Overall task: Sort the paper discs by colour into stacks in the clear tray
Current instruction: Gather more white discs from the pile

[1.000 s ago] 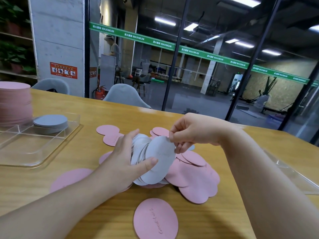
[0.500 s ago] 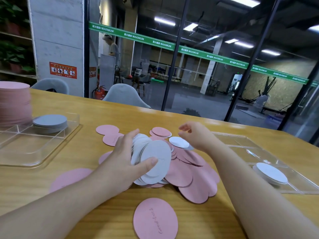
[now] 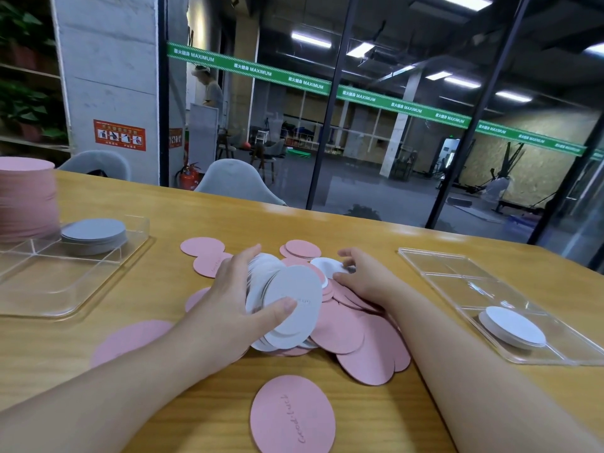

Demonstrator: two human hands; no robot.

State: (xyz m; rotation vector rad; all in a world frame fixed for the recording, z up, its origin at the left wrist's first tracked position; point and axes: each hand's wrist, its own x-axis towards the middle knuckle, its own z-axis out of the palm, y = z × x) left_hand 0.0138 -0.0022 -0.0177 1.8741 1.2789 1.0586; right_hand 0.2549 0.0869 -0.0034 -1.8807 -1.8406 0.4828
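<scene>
I see the left hand point(image 3: 228, 299) holding a fanned bundle of white discs point(image 3: 287, 305) above the pink pile point(image 3: 359, 341) on the worktop point(image 3: 196, 403); the right hand point(image 3: 362, 276) pinches one white disc point(image 3: 328, 268) just beside it

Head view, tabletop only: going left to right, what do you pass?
Tall pink disc stack → grey disc stack in the left clear tray → left hand holding grey discs → right hand → white disc stack in the right clear tray.

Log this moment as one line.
left hand: holds grey discs | right hand: pinches white disc | pink discs: loose on table
</scene>
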